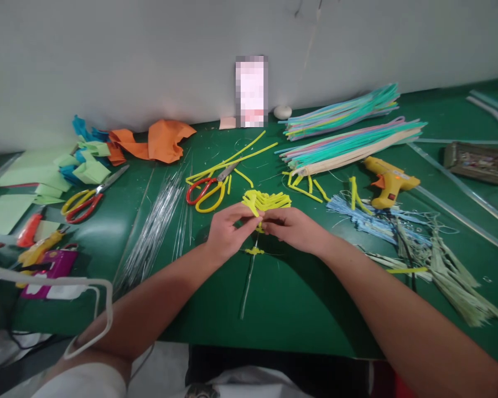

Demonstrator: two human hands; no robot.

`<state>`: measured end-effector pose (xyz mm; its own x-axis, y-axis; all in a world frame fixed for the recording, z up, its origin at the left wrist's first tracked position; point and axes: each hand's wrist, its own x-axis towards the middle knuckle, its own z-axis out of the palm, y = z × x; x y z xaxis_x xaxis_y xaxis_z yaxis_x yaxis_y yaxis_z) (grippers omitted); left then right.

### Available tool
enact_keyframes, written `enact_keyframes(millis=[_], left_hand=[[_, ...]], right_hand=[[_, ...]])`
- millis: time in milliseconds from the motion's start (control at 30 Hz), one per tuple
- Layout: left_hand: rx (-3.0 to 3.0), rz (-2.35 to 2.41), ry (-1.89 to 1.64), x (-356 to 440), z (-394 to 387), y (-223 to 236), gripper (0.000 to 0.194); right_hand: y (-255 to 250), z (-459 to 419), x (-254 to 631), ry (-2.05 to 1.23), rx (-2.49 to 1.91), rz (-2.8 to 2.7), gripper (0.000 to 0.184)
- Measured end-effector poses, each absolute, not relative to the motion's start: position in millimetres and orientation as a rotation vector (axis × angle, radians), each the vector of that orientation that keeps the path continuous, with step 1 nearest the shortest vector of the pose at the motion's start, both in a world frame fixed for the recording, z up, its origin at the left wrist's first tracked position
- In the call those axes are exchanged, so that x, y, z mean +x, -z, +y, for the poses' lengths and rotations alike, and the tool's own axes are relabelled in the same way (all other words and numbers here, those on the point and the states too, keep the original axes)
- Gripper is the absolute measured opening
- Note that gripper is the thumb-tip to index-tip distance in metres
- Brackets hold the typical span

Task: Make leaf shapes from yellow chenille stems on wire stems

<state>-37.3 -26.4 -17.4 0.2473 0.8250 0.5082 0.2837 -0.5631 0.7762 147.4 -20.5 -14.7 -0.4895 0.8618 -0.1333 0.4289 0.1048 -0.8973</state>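
A smooth green tabletop (311, 326) spreads out, fuzzy multicoloured pipe-cleaner bundles (344, 112) along its back. Straight, shiny silver wires (155, 221) lie leftward. The person's left hand (229, 232) and right hand (294, 228) meet mid-table, near steel scissors (224, 176) with red and yellow handles. Their closed fingertips pinch a ridged, fuzzy yellow fan-shaped piece (274, 201) on a thin wire stem (246, 290).

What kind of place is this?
Probably a craft workspace. On the green tabletop are a yellow glue gun, red-and-yellow scissors and bundles of colourful strips.
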Motion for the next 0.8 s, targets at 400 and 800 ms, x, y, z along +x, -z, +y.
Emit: enact_keyframes(millis=[400, 800], left_hand=[[1.767, 1.035, -1.271, -38.8, -26.8, 26.3, 0.008], [1.811, 0.998, -1.255, -38.0, -23.9, 19.2, 0.002]], right_hand=[[16.5, -18.8, 147.0, -1.065, -1.286, -2.192, 0.013], [13.6, -23.2, 145.0, -1.258, -1.292, -1.920, 0.017]])
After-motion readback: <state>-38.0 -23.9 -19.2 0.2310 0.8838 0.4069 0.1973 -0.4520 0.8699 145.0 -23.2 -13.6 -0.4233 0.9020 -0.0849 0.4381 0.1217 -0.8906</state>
